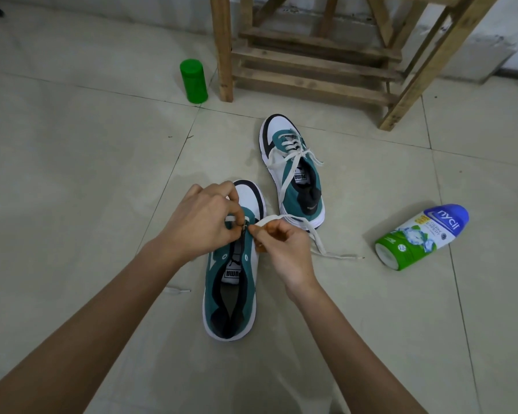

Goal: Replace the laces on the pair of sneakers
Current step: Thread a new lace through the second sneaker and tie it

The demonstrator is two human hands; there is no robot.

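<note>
- Left hand [201, 222] and right hand [284, 246]: fingers clamped on the white lace [320, 245] over the near sneaker [231, 294] on the floor [72, 174].
- Wooden stand [311, 70] behind.
- Second sneaker [293, 171], laced, beyond.
- Nycil bottle [422, 237] lying capped.
- Green canister [193, 80] upright, lidded.

2 sneakers [237, 282] teal, white and black; laces [284, 162] white; canister [193, 81] green; bottle [422, 236] green, white, blue.

In front of me, on the tiled floor [72, 144], a green can [193, 81] stands upright just beside one leg of a wooden stool [311, 59]. To my right a green-and-white bottle [420, 237] with a blue cap lies on its side.
</note>
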